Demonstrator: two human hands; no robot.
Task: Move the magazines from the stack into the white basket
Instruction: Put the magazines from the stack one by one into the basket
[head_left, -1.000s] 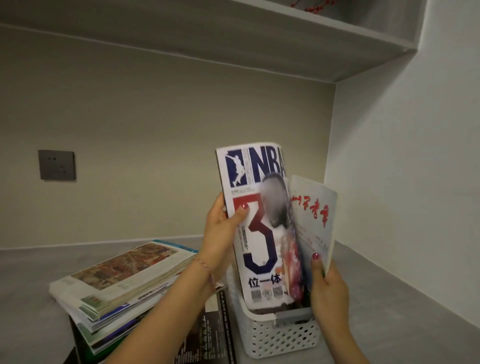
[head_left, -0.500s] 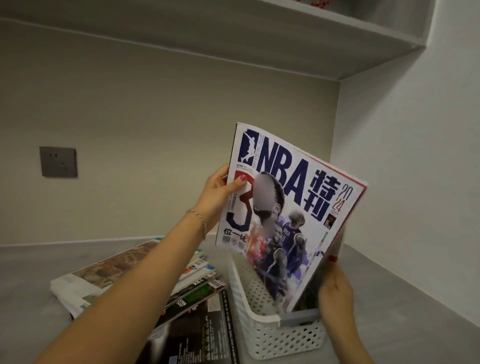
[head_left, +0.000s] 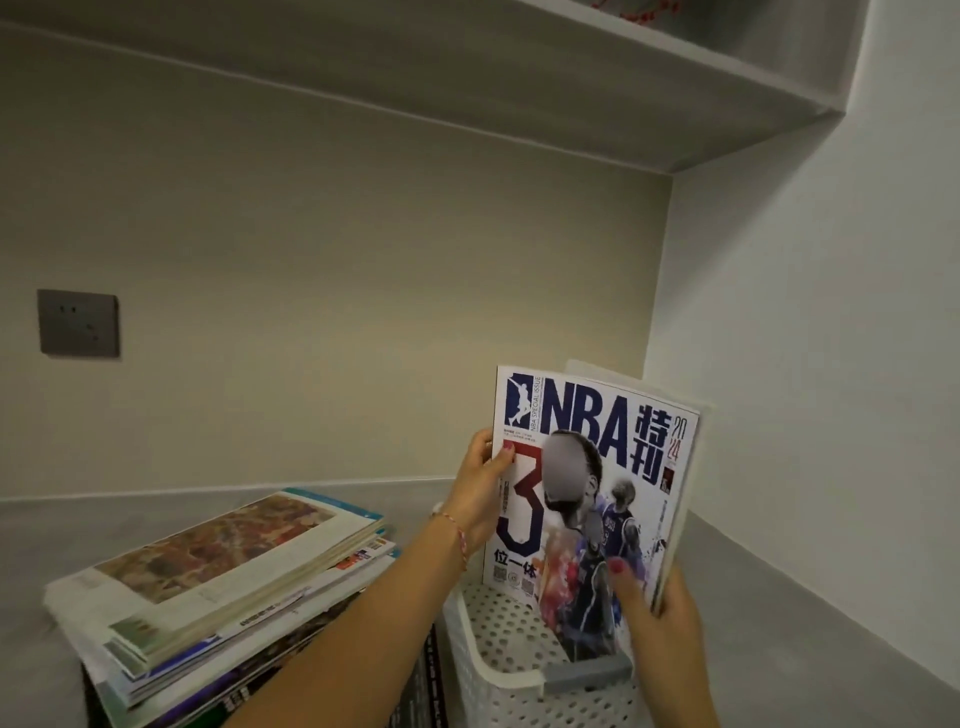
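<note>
The glossy magazine with the white cover (head_left: 587, 467) has big navy NBA lettering, a dark red and navy "3", and players in navy-purple kit. The perforated white plastic basket (head_left: 498, 670) has a dotted hole pattern and a grey handle (head_left: 587, 674). The stack of magazines (head_left: 218, 592) is topped by a mottled orange-brown picture with a teal edge.

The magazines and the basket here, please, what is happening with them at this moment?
A person is putting magazines into the white basket. Both hands hold the NBA magazine upright, its lower edge already inside the basket: the left hand pinches its left edge, the right hand grips the lower right corner, together with another magazine behind it. The stack of magazines lies on the grey counter, to the left of the basket.
</note>
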